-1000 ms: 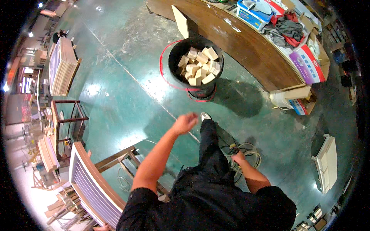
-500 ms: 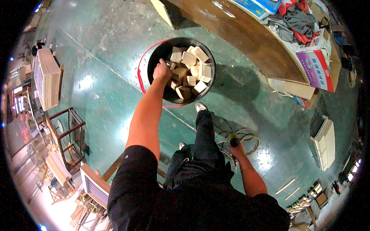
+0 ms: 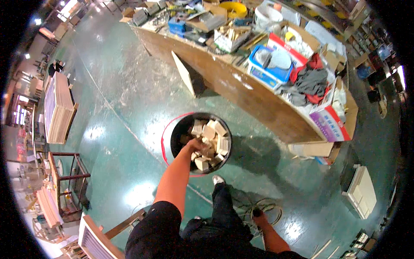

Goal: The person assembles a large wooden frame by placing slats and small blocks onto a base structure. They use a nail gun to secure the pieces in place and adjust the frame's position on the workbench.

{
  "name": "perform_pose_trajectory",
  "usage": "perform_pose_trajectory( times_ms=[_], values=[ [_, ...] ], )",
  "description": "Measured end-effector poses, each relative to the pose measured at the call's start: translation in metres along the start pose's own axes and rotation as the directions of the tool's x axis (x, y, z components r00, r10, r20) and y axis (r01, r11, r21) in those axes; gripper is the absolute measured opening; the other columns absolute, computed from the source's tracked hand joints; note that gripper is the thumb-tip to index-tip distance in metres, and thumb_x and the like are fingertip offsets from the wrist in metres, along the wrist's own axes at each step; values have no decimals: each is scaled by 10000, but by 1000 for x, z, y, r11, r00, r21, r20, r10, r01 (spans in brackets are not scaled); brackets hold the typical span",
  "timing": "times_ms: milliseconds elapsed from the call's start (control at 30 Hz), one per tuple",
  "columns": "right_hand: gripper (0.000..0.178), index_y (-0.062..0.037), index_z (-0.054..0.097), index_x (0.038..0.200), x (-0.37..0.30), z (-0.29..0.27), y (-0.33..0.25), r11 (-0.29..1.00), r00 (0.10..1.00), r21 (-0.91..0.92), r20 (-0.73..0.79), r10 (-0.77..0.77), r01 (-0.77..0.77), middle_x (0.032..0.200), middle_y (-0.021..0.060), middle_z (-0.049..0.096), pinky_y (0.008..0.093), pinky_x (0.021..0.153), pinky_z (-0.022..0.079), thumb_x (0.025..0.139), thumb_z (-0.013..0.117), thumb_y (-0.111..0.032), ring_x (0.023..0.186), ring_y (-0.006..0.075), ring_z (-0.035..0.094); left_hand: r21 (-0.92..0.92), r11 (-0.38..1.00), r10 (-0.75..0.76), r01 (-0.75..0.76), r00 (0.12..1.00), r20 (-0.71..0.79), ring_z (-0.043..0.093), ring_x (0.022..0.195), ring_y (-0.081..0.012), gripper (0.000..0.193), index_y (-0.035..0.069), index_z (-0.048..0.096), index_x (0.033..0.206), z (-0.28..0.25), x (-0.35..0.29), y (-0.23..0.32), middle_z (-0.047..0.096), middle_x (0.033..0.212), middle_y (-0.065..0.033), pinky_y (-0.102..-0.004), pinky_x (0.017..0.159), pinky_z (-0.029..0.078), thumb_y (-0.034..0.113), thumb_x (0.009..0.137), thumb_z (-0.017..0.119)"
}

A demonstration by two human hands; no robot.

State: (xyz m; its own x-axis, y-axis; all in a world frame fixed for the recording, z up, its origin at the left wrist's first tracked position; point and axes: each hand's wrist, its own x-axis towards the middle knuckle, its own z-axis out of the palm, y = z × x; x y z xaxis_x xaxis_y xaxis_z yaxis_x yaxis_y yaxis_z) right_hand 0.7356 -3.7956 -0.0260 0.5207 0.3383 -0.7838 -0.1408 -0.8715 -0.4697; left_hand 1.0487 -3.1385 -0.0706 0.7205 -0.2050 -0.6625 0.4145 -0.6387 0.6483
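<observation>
A round black bucket [image 3: 176, 140] stands on the green floor in front of me, holding several pale wooden blocks [image 3: 223, 145]. My left hand [image 3: 198, 145] reaches down into it among the blocks. Motion smears its fingers, so whether a block is in them cannot be made out. Low on my right side, my right hand [image 3: 260, 219] is closed around a dark, round-ended thing [image 3: 257, 212] of a kind I cannot make out. A coiled hose [image 3: 277, 213] lies on the floor by that hand.
Beyond the bucket stretches a brown wooden workbench [image 3: 241, 86] loaded with tools, boxes and cloths. A board [image 3: 183, 73] leans against it. Stacked panels [image 3: 60, 110] and a metal frame stand [image 3: 69, 177] are at left; pale slabs [image 3: 361, 193] lie at right.
The view has tilted up, bringing the cluttered benchtop into sight and the bucket lower in the picture. My left hand has shifted from the bucket's left side toward the middle of the blocks.
</observation>
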Motion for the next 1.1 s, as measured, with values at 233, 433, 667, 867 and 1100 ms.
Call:
perform_pose_trajectory(
  times_ms=[233, 433, 667, 867, 1100],
  values=[
    [351, -68, 685, 1103, 42, -1, 20, 686, 945, -651, 195, -261, 324, 1109, 123, 691, 502, 868, 540, 883, 652, -339, 963, 361, 668, -148, 923, -383, 354, 881, -279, 657, 1150, -371, 726, 77, 734, 1191, 10, -3, 24, 722, 1196, -163, -568, 1020, 473, 530, 643, 882],
    [602, -69, 565, 1367, 27, 2, 31, 968, 989, 204, 23, 147, -148, 1312, 122, 647, 455, 1019, 485, 887, 681, -412, 1169, 324, 616, -725, 686, -39, 59, 998, 43, 699, 835, -199, 341, 107, 781, 1075, 8, -19, 10, 754, 1004, -52, -376, 693, 553, 308, 800, 789],
    [710, -57, 497, 1449, -1, -13, 2, 976, 977, 66, 49, 205, -208, 1438, 165, 562, 463, 1068, 458, 886, 692, -443, 1280, 356, 556, -120, 965, -244, 235, 968, -65, 607, 1234, -276, 708, 44, 606, 1373, -10, -29, 120, 657, 1335, -170, -485, 1064, 448, 467, 830, 772],
    [770, -27, 460, 1472, -6, -27, 7, 971, 989, -217, 76, 124, -104, 1467, 203, 529, 488, 1050, 476, 875, 710, -445, 1276, 408, 556, -121, 913, -406, 389, 850, -336, 602, 1199, -379, 755, -1, 680, 1248, -7, -49, 112, 579, 1369, -240, -445, 1026, 494, 497, 705, 845],
    [559, -12, 620, 1250, 2, -95, -81, 871, 865, -5, 111, 489, -491, 1122, 179, 679, 477, 864, 532, 830, 761, -353, 1051, 323, 654, -212, 976, -186, 47, 683, -706, 586, 1163, -330, 654, -1, 739, 1081, 27, -157, 81, 589, 1230, -239, -413, 1004, 516, 469, 649, 876]
  ],
)
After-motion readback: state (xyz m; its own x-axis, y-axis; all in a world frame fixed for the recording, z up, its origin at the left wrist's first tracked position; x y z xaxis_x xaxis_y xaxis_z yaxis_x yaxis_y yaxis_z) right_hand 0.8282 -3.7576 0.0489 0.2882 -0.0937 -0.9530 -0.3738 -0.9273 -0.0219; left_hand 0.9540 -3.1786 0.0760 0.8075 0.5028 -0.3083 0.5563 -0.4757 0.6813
